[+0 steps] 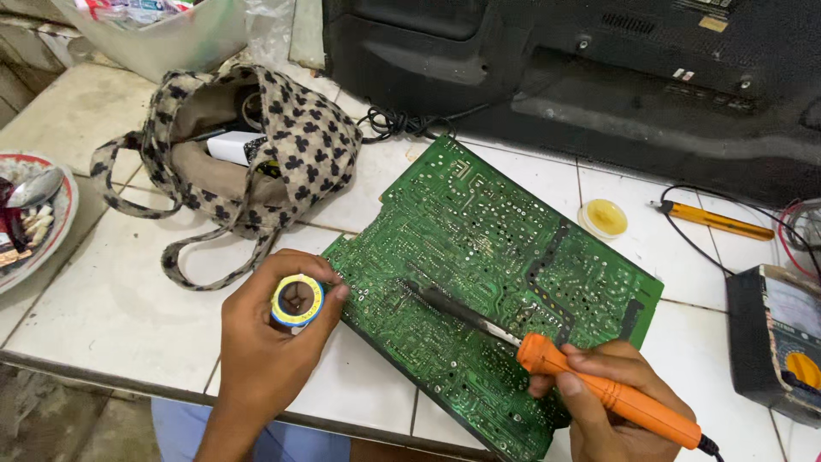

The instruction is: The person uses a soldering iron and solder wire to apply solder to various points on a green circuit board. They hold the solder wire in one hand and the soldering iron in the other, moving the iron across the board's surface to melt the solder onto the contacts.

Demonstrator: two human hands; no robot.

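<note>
At a white tiled bench (111,316), my left hand (265,342) grips a small solder spool (297,301) with a yellow and blue rim, fingers curled around it and thumb across its edge, held just at the near-left edge of a green circuit board (487,282). My right hand (611,402) is closed around the orange handle of a soldering iron (599,389), fingers wrapped tight, the dark metal tip slanting up and left over the board's solder side near its middle; I cannot tell whether the tip touches the board. The board lies flat and turned at an angle on the tiles, its near corner overhanging the bench edge by my right hand.

Behind the board sits the black back shell of a television (599,68), with a coiled black cable (393,124) at its foot. To the left, an open patterned cloth bag (291,137) rests on the tiles, straps trailing toward me. A plate (60,231) with a spoon (34,186) on it sits at the far left edge. To the right of the board lie a small round tin (605,217) of yellow paste and an orange-handled screwdriver (710,221), with a black wire looping past them to a multimeter (778,342) at the right edge.
</note>
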